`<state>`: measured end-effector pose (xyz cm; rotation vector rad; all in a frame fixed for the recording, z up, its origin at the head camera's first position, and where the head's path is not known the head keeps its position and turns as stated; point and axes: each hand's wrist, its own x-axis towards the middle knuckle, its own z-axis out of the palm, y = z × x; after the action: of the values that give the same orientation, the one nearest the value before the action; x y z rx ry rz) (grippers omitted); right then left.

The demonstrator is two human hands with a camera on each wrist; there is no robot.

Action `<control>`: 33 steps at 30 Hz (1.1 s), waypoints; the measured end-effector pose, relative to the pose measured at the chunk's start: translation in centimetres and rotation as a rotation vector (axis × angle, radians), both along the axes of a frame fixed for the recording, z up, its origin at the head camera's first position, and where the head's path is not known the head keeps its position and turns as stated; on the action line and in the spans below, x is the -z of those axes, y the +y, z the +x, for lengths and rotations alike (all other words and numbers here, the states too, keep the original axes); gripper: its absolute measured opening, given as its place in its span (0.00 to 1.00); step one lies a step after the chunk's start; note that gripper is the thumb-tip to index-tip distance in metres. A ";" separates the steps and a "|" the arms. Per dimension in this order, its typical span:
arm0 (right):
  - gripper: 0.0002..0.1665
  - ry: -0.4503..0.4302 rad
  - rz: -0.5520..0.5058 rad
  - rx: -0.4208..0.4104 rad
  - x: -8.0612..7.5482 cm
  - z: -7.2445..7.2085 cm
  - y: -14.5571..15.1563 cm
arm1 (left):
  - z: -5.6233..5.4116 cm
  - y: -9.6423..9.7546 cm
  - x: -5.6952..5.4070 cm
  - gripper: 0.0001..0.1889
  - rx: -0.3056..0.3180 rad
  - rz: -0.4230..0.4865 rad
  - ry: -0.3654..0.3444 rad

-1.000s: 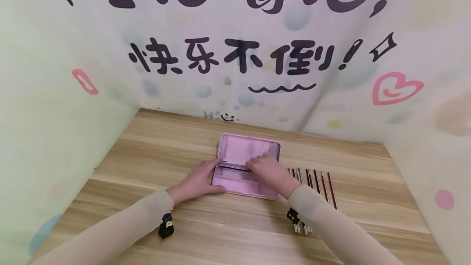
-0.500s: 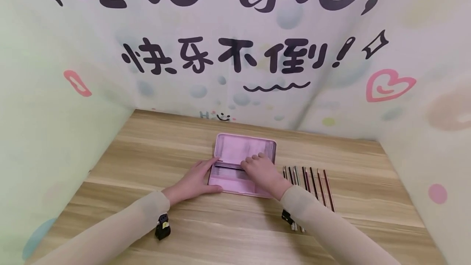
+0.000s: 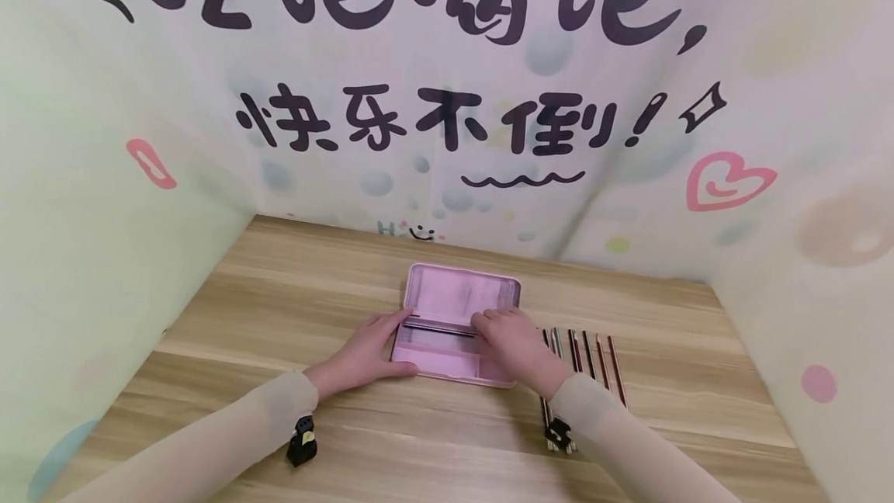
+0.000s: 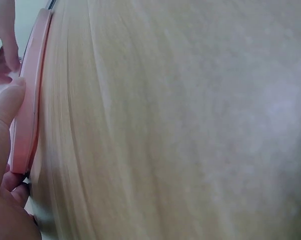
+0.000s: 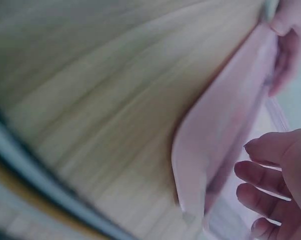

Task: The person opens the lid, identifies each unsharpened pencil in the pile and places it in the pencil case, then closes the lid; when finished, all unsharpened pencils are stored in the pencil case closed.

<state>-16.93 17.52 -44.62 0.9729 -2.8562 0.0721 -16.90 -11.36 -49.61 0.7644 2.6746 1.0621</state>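
An opened pink pencil case [image 3: 426, 363] lies on the wooden table, its lid [image 3: 447, 293] tipped back toward the wall. My left hand [image 3: 359, 355] grips the case's left end, with the thumb [image 4: 10, 97] over the front rim. A dark, thin pencil-like item [image 3: 436, 328] lies inside along the hinge. Over the right part of the case is my right hand [image 3: 517, 344], partly covering it. In the right wrist view its fingers [image 5: 263, 177] are loosely bent and spread, with nothing visible between them.
Several pencils [image 3: 618, 371] lie roughly side by side right of the case, some beneath the right forearm. A printed cloth wall [image 3: 433, 123] stands behind the table. Black wrist cameras [image 3: 303, 441] hang at both sleeves.
The right hand has shifted slightly right along the case, uncovering more of the dark item at the hinge. The left hand keeps its grip. The head view has tilted a little.
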 end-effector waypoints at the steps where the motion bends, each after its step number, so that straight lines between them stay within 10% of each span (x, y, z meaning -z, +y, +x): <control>1: 0.09 -0.003 -0.038 0.015 -0.1 0.2 0.4 | 0.0 -0.1 0.1 0.53 0.001 -0.001 0.003; 10: 0.08 -0.038 -0.149 0.120 -0.7 2.8 4.8 | 0.2 0.0 0.1 0.54 -0.005 0.013 -0.026; 18: 0.06 -0.298 -0.306 0.325 -0.8 5.2 7.2 | 0.4 -0.1 -0.5 0.54 -0.009 0.020 -0.023; 33: 0.12 -0.195 -0.263 0.429 0.8 8.1 7.1 | 0.3 0.1 0.0 0.53 0.003 0.008 0.007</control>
<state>-8.81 24.63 -45.39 0.3105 -3.0536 0.5090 -16.61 -11.30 -49.65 0.7752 2.6761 1.0714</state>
